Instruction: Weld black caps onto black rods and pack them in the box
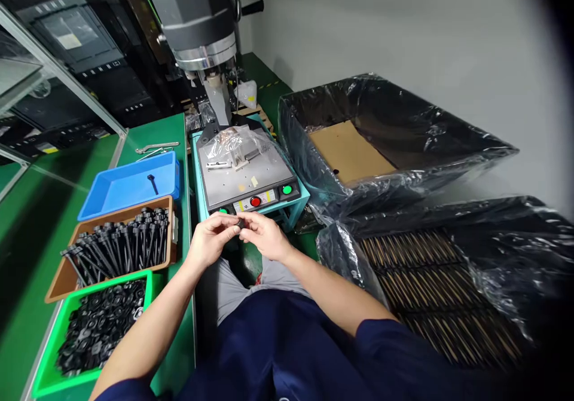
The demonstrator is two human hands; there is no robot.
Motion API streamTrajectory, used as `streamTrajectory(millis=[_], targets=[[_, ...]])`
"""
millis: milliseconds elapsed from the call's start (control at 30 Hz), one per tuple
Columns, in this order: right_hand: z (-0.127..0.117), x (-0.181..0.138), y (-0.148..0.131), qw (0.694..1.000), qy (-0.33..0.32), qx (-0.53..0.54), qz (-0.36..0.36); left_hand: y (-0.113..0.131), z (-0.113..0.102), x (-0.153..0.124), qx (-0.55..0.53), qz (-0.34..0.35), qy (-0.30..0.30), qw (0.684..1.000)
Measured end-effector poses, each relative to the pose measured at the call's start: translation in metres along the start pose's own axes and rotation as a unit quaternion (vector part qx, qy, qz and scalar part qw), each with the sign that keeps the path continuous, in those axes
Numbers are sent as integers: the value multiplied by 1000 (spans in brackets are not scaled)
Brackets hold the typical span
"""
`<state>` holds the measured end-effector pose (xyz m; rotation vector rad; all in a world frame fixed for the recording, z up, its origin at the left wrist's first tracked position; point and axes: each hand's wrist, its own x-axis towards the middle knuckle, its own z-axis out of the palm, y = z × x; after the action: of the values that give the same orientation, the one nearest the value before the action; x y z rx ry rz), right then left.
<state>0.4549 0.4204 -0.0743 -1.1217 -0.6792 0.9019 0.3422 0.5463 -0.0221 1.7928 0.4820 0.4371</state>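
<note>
My left hand (pixel 214 235) and my right hand (pixel 263 233) meet in front of the machine's control panel. Between their fingertips is a small black part (pixel 241 224), mostly covered by the fingers, so its exact kind is hidden. Both hands are closed in a pinch on it. Just beyond them stands a press-like machine (pixel 204 36) above a flat metal worktable (pixel 219 189). A fixture under clear plastic film (pixel 233 144) sits on that worktable. The panel carries a red button (pixel 255 201) and a green button (pixel 287 190); another green button is partly behind my left hand.
To the left are a blue tray (pixel 119 183) with one black stemmed part, a brown bin (pixel 56 284) of similar parts, and a green bin (pixel 42 371) of small black pieces. Wrenches (pixel 156 147) lie behind. Plastic-lined boxes (pixel 403 111) stand right, one holding cardboard (pixel 352 150).
</note>
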Motion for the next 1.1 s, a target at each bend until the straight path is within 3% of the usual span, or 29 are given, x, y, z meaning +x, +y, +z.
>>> streamTrajectory(millis=[167,233,333,433,500,667,767,933,1100], targets=[[-22,19,16,997,-34,28,58,-22,12,28,42,5,-39,998],[-35,34,20,998,-7,20,60,-31,12,46,46,-16,-25,998],[-59,71,21,995,81,-39,38,-44,4,85,-2,-93,87,992],[-84,122,16,984,142,-106,24,-58,-12,132,-124,-165,214,955],[-94,158,13,979,152,-133,34,-65,-23,162,-192,-187,257,928],[-93,225,10,974,115,-192,37,-70,-36,212,-292,-209,222,907],[-90,249,2,961,113,-249,-33,-65,-36,227,-306,-172,205,914],[-93,278,-21,899,131,-362,-211,-51,-33,248,-313,-117,216,918],[-90,301,-22,886,99,-396,-221,-42,-34,266,-326,-118,236,908]])
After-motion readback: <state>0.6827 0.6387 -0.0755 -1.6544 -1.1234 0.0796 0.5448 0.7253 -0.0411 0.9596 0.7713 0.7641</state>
